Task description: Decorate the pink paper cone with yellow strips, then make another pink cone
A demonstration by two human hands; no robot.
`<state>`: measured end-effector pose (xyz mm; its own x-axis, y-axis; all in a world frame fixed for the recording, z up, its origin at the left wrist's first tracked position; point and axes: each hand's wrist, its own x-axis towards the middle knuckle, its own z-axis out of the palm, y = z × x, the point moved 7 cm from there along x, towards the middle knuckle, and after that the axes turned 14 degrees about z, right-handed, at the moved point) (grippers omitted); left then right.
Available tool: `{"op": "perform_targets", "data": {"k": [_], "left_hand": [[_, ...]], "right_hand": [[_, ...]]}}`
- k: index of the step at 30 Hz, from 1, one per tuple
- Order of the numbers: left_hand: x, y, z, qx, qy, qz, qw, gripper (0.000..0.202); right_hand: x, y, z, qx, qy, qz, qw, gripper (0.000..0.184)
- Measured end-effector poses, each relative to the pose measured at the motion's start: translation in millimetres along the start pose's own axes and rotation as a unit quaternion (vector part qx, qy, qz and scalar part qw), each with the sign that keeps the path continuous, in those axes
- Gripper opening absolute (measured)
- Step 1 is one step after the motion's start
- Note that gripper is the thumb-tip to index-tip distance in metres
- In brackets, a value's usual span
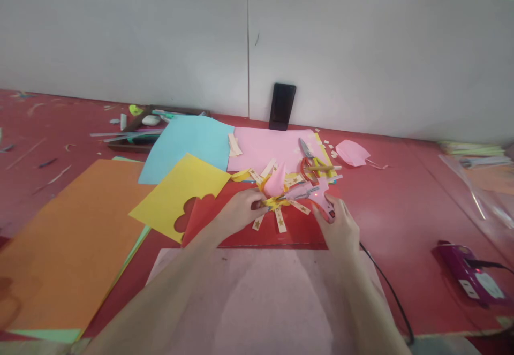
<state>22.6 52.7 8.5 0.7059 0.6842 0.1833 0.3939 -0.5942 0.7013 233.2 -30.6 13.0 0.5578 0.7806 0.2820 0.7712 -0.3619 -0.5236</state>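
My right hand point(341, 224) is closed round the handle of a pink glue gun point(319, 197), its nozzle pointing left at a paper craft. That craft has a pink paper cone point(276, 181) in the middle, yellow paper pieces point(275, 202) round its base and pale strips with gold stars point(280, 221) fanning outward. My left hand point(243, 208) pinches the yellow paper at the craft's left side. Beneath lies a red sheet point(241, 234). Just behind the glue gun are scissors point(305, 149) with red handles.
Orange point(80, 226), yellow point(172, 189) and blue paper point(193, 141) lie to the left, near a dark tray point(120, 143). A black phone point(282, 106) leans on the white wall. A purple power strip point(468, 274) sits at right; the glue gun's black cord point(387, 280) runs toward the front edge.
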Motion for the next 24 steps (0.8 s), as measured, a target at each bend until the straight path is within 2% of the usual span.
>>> {"op": "perform_targets", "data": {"k": [24], "left_hand": [[-0.3, 0.5, -0.1, 0.002, -0.002, 0.0, 1.0, 0.016]], "right_hand": [[0.7, 3.5, -1.9, -0.039, 0.03, 0.024, 0.998, 0.037]]}}
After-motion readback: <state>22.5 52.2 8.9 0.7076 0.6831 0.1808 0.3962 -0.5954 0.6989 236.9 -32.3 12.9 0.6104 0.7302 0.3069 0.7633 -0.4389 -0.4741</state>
